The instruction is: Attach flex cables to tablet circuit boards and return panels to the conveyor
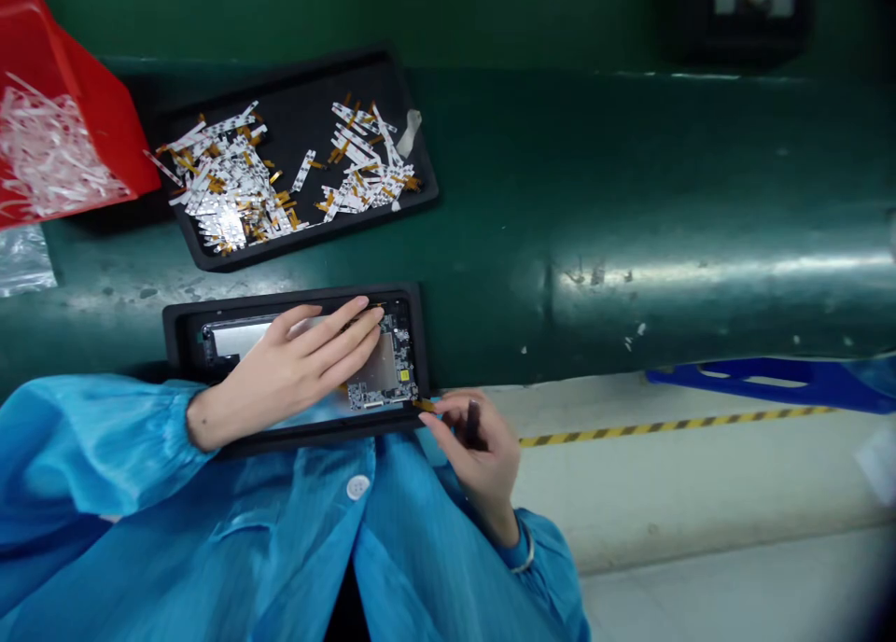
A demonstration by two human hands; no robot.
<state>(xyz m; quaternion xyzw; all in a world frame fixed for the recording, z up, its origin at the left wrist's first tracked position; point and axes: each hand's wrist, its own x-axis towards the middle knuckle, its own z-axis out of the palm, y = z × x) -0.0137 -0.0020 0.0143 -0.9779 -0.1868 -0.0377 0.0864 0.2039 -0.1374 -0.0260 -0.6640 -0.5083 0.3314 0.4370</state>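
My left hand point(301, 362) lies flat across an opened electronic device in a black holder point(294, 299), its fingertips reaching a green-black circuit board point(392, 367) with a metal shield. My right hand point(469, 451) sits just off the holder's lower right corner, pinching a slim dark tool point(474, 425). A small amber flex strip point(424, 405) shows near those fingertips, and I cannot tell whether the tool grips it. My left hand hides much of the device.
A black tray point(301, 91) holds heaps of white and amber flex strips point(228, 185). A red bin point(91, 110) of clear plastic scraps tilts at the far left. The green work surface point(630, 203) ends near yellow-black floor tape point(672, 427) and a blue plastic object point(770, 383).
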